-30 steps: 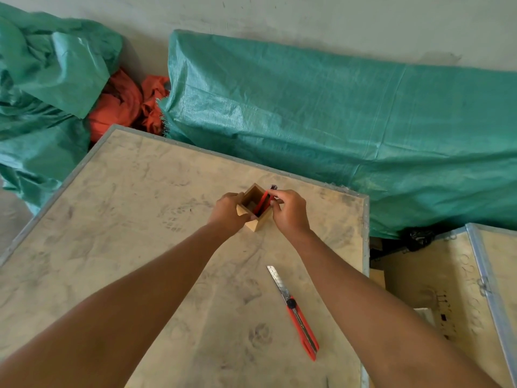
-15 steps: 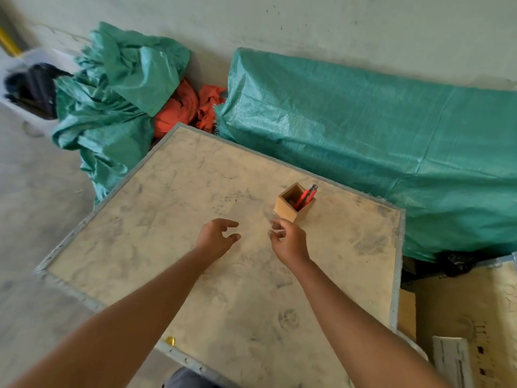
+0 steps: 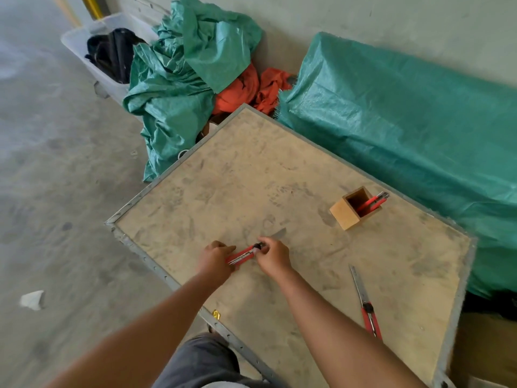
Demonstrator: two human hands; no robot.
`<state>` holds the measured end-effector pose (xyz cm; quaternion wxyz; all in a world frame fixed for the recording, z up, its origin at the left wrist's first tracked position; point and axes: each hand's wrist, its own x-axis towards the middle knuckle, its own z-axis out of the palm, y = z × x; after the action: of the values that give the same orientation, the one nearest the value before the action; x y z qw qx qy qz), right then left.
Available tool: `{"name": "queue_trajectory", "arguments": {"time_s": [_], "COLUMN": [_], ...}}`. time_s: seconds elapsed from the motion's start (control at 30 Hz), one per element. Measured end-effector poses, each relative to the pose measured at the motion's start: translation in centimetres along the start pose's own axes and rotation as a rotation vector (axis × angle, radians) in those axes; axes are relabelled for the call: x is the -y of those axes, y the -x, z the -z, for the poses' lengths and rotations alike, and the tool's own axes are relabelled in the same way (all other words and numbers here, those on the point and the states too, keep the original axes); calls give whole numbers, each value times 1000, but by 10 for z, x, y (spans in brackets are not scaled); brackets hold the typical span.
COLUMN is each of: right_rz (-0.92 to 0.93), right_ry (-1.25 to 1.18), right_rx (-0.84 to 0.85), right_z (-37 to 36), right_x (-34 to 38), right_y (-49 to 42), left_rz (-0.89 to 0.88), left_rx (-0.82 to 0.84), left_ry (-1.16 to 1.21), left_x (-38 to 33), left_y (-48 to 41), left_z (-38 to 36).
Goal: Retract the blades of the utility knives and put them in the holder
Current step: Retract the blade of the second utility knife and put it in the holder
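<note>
A red utility knife [image 3: 242, 254] lies low over the wooden board [image 3: 251, 175] near its front left edge, blade tip sticking out to the right. My left hand [image 3: 215, 259] grips its red handle end. My right hand [image 3: 272, 254] pinches the black slider at the knife's middle. A small wooden holder [image 3: 347, 215] stands at the board's far right with red knives [image 3: 373, 203] leaning out of it. Another red utility knife [image 3: 366, 302] lies on the board at the right with its long blade extended.
Green tarps [image 3: 405, 130] cover bulky things along the wall behind and right of the board. Orange cloth [image 3: 246, 89] sits between them. A clear bin [image 3: 103, 65] stands at the far left on the concrete floor. My grey-trousered knee [image 3: 201, 359] is below the board's front edge.
Both hands left the holder, came back toward me and took hold of a knife near the board's front left. The view swung left and down.
</note>
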<state>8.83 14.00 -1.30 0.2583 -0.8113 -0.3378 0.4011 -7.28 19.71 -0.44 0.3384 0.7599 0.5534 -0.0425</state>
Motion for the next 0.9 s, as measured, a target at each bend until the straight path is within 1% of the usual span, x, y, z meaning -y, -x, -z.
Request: {"name": "queue_trajectory", "arguments": {"time_s": [0.17, 0.27, 0.5, 0.63, 0.7, 0.77, 0.83, 0.9], "right_rz": [-60, -98, -184, -99, -42, -4, 28, 56], "right_ry": [-50, -118, -410, -433, -445, -489, -512, -515], "right_rx": [-75, -89, -123, -160, -174, -172, -182, -199], "right_z": [-7, -6, 13, 52, 79, 108, 135, 158], "right_x": [-1, -2, -16, -23, -24, -24, -26, -30], "right_y": [1, 6, 29, 47, 58, 71, 82, 94], "left_rz": [-102, -147, -204, -242, -259, -256, -254, -263], "left_rx": [6, 14, 7, -7, 0, 57, 177, 261], "left_ry": [5, 18, 114, 173, 248, 399, 548, 631], "left_x": [7, 5, -16, -46, -64, -85, -103, -116], "left_y": [0, 6, 30, 50, 62, 78, 95, 110], "left_z": [-8, -8, -13, -19, -21, -18, -15, -16]}}
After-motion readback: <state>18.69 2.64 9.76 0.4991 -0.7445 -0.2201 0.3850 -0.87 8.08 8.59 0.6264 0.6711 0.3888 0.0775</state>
